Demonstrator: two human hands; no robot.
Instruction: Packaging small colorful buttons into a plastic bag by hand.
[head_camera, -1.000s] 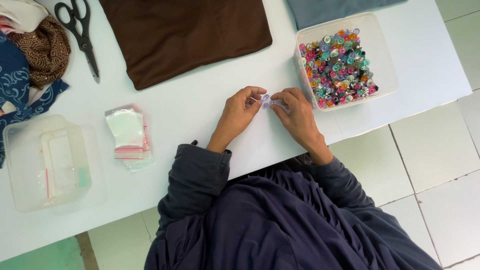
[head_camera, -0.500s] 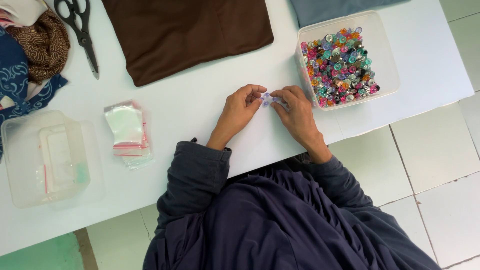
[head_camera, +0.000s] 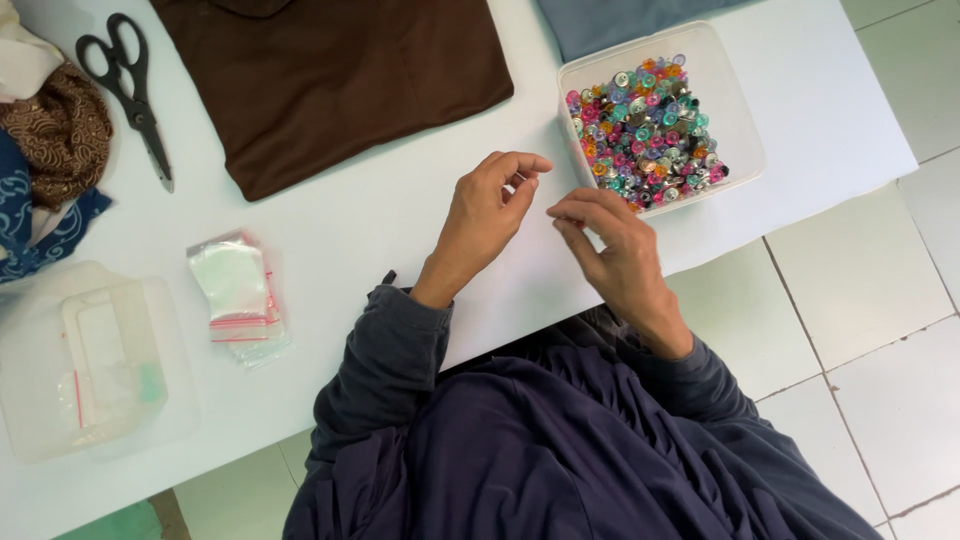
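Note:
My left hand (head_camera: 488, 215) hovers over the white table (head_camera: 380, 240) with its fingers curled and thumb and forefinger pinched together. Whatever may sit in that pinch is too small to make out. My right hand (head_camera: 612, 250) is a short gap to its right, fingers drawn together and pointing left, close to the near corner of a clear plastic box (head_camera: 742, 150). The box is full of several small colourful beads or bobbins (head_camera: 645, 130). No object shows between the two hands.
A folded brown cloth (head_camera: 340, 80) lies behind the hands, with grey-blue cloth (head_camera: 620, 20) at the far edge. Black scissors (head_camera: 130, 90) and patterned fabrics (head_camera: 45, 170) lie far left. Small clear zip bags (head_camera: 238, 295) and a clear lidded container (head_camera: 90, 360) sit near left. Tiled floor lies to the right.
The hands, joined on a small pale piece before, have drawn apart. That piece no longer shows between them.

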